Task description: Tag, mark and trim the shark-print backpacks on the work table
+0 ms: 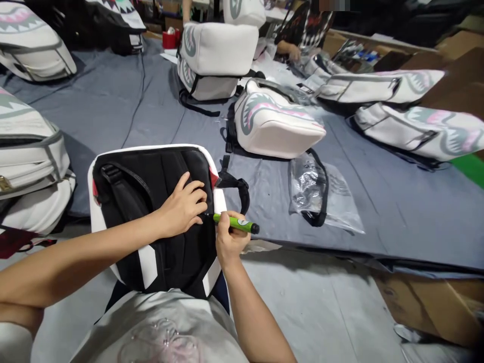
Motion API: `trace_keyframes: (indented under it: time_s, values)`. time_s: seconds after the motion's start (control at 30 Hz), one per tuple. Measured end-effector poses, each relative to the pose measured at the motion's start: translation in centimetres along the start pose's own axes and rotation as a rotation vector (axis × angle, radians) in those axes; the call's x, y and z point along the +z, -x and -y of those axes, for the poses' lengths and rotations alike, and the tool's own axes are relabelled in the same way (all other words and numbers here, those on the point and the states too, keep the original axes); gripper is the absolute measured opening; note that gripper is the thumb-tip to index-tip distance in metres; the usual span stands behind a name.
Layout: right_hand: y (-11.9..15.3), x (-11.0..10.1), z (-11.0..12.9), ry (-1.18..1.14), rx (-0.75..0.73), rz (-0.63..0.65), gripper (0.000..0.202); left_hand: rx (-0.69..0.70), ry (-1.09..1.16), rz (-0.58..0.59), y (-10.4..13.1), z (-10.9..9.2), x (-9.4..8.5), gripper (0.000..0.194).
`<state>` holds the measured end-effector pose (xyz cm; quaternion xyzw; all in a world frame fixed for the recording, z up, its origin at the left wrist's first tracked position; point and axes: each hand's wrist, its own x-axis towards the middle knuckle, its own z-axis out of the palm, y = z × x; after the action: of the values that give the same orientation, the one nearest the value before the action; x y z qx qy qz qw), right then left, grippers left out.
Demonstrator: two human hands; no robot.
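Observation:
A backpack (174, 201) with a black padded back panel and white edges leans against the table edge in front of me, its back side facing up. Flat on that black panel lies my left hand (183, 206), fingers spread. My right hand (231, 237) is wrapped round a green marker pen (236, 223) with a black end, just at the bag's right edge. The pen's other end points left, towards my left fingertips; its tip is too small to make out. A black strap (236, 186) hangs off the bag's right side onto the table.
Grey cloth covers the table (378, 212). White shark-mouth backpacks stand on it: one (280, 121) ahead, a stack (223, 50) behind, others left and right. A clear plastic bag (340, 196) lies right. Another person's hand (291, 50) is at the back. Cardboard (427, 302) is below right.

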<state>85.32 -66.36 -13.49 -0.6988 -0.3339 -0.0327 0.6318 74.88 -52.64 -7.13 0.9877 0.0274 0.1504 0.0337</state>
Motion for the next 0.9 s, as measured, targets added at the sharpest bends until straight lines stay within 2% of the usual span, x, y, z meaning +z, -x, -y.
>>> trace_keyframes:
  time_s: [0.17,0.3,0.6,0.9]
  values:
    - [0.0,0.2,-0.4,-0.007,-0.125,0.029,0.012,0.025,0.006,-0.039,0.2,0.3,0.4,0.017]
    - [-0.2,0.2,-0.6,0.018,-0.146,0.053,0.01,0.035,0.005,-0.075,0.2,0.3,0.5,0.015]
    - [-1.1,-0.1,0.2,0.16,-0.211,0.087,0.019,0.044,0.001,-0.083,0.3,0.3,0.5,0.013]
    - [-0.9,-0.3,0.2,0.114,-0.144,0.112,0.018,0.042,-0.018,-0.083,0.4,0.2,0.7,0.013]
